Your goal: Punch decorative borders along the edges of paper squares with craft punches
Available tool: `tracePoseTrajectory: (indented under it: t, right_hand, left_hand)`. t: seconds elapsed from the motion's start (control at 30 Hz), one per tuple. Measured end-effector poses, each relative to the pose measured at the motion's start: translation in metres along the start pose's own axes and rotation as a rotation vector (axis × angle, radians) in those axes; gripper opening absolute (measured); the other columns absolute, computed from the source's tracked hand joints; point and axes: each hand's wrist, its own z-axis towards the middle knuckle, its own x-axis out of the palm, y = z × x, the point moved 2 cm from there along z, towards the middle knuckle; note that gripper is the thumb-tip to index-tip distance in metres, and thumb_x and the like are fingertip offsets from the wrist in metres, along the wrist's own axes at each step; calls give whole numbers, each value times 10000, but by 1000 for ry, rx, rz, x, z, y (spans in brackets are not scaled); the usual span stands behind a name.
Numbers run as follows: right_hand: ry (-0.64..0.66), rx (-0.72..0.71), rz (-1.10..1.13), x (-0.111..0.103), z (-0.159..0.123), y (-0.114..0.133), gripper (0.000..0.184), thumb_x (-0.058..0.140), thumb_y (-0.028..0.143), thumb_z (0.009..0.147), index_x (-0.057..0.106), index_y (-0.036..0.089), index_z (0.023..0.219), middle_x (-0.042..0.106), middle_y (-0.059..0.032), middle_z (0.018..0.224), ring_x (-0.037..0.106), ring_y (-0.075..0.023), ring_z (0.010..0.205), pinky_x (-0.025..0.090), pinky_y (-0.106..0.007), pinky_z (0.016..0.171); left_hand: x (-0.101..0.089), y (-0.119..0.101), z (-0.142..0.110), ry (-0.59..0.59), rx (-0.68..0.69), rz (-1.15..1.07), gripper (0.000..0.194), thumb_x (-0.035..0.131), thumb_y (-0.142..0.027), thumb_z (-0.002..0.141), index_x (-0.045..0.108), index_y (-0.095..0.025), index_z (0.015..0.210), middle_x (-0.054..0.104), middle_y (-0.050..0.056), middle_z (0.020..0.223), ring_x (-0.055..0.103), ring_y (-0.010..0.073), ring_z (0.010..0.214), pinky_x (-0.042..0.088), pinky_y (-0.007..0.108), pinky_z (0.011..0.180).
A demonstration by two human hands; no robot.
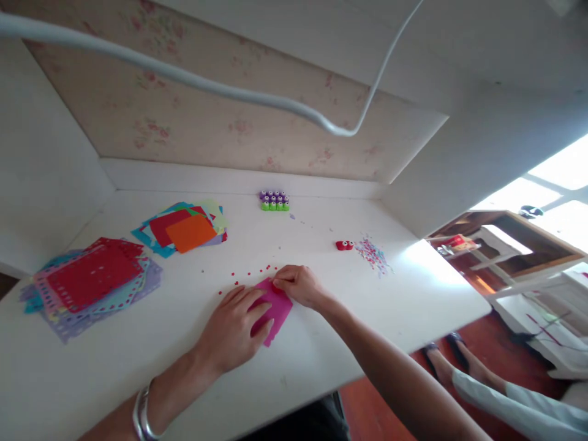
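Observation:
A pink sheet of paper [278,309] lies tilted on the white table. My left hand [239,321] rests on its left part with the fingers spread, and silver bangles circle that wrist. At the sheet's far edge, the fingers of my right hand [298,285] are pinched together. Whatever is between those fingertips is mostly hidden. Tiny red paper bits [236,283] are scattered just beyond my hands. Two red pieces that look like small craft punches [344,245], with round white-and-dark tops, stand to the right.
Purple and green craft punches [274,201] stand in rows near the back wall. Coloured paper [190,233] is piled at the left, beside a stack of hole-punched sheets [96,275]. Confetti [373,254] lies at right. A white cable [229,92] hangs in front. Another person's legs [487,392] show beyond the table.

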Motion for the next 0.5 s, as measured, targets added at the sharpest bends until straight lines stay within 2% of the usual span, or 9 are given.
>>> tracePoseTrajectory:
  t: [0.17,0.33,0.5]
  right_hand:
    - [-11,17,-5,-1,-3,3,184,607,220,843,751,211,729,733,6,840,648,-145,781,486,-237,746]
    - [5,13,-11,-4,-3,3,213,605,261,849,751,197,708,721,8,794,641,-146,780,479,-228,734]
    - [36,2,-25,-7,-4,4,227,590,281,858,755,191,730,718,1,782,645,-154,783,481,-230,717]
  left_hand:
    - [1,-2,3,17,9,49,262,535,-244,900,703,-192,1095,663,99,1198,616,265,1097,424,514,1060]
    - [3,-5,0,53,57,85,327,541,-253,905,670,-186,1198,665,108,1222,600,277,1150,407,522,1074]
    - [3,-5,0,68,51,37,318,538,-239,913,661,-195,1203,671,85,1212,600,256,1147,414,506,1069]
